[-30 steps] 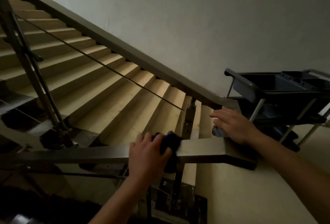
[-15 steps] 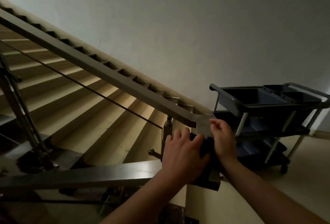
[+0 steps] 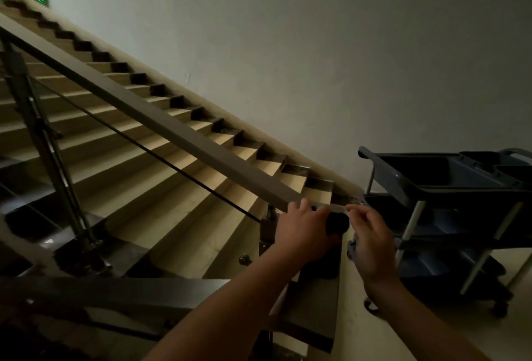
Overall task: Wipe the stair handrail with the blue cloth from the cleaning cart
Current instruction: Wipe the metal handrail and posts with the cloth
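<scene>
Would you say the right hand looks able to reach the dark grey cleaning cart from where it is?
Probably yes. The right hand is at the corner of the metal handrail, and the dark grey cleaning cart stands just to its right, with nothing visible between them.

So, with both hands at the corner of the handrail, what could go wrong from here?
1. The dark blue cloth is bunched under the left hand, so it may wipe only a narrow strip of the sloping brown metal handrail.
2. The right hand is close to the grey plastic cleaning cart and may bump it.
</scene>
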